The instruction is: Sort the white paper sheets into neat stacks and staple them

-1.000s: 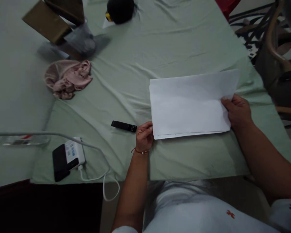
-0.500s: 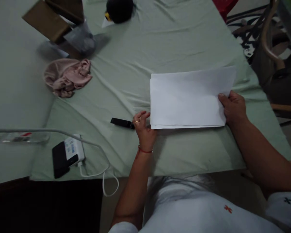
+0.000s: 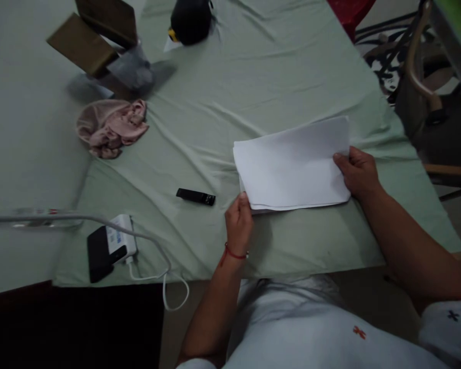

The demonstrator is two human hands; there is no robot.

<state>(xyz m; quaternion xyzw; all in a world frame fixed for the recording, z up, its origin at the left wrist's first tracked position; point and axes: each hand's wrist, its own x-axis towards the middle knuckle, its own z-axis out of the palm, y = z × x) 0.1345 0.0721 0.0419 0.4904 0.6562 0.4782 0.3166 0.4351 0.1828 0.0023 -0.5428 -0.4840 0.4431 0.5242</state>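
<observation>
Paper stack: positioned between both hands, over the tabletop. Right hand: grip clamped on the stack's right edge, thumb uppermost. Left hand: in contact at the near-left corner; whether this grip is clamped cannot be told. Status: sheets gathered together, left edges not flush; remaining handling cannot be determined. Black remote control: beyond the left hand, apart from the stack.

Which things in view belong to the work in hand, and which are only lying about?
In the work:
- paper
- left hand, at its near-left corner
- right hand, gripping its right edge

Lying about:
- remote
- pink cloth
- cable
- white device
</observation>
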